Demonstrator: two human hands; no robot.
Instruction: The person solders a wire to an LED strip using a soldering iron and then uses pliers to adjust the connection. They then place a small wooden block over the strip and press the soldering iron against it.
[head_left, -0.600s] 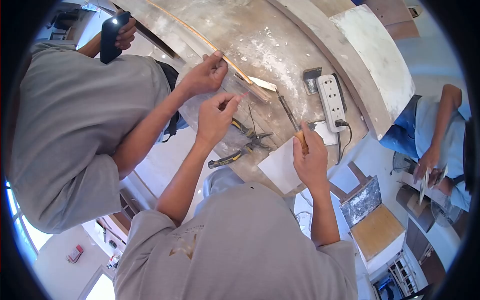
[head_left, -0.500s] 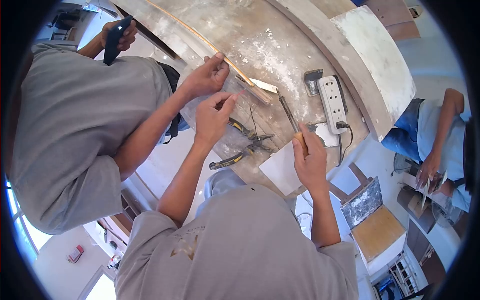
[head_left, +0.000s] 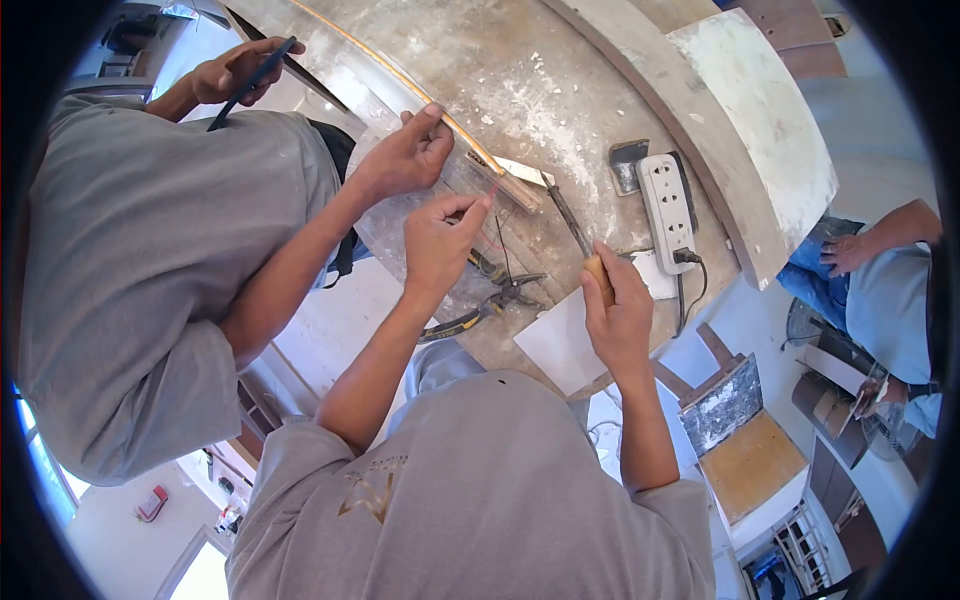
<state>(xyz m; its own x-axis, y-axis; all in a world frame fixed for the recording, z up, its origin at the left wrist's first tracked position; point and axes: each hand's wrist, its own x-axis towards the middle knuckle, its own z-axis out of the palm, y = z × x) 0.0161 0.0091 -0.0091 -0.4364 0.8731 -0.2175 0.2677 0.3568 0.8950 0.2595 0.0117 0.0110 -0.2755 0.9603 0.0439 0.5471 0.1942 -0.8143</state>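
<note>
My left hand (head_left: 442, 245) is closed in a pinch on a thin red wire (head_left: 494, 188), close to the end of a yellowish strip (head_left: 462, 130). In my right hand (head_left: 622, 320) is a soldering iron (head_left: 570, 220), gripped by its wooden handle, its tip pointing up and left by a small white flat piece (head_left: 527, 171). A co-worker's hand (head_left: 408, 160) holds the strip near its end, over a clear-looking bar (head_left: 522, 194). Below my left hand, black-and-yellow pliers (head_left: 510, 293) lie on the worktable (head_left: 500, 60), a thin dark wire beside them.
A white power strip (head_left: 665, 205) with a plugged-in cord lies right of the iron, beside a small dark tray (head_left: 628, 165). A white sheet (head_left: 565, 345) sits at the near edge. A curved board (head_left: 690, 130) borders the far right. The co-worker's other hand holds a phone (head_left: 255, 82).
My left hand has moved right and slightly up with the red wire, nearer the strip's end. The iron's tip has shifted slightly left. The co-worker's phone has turned edge-on.
</note>
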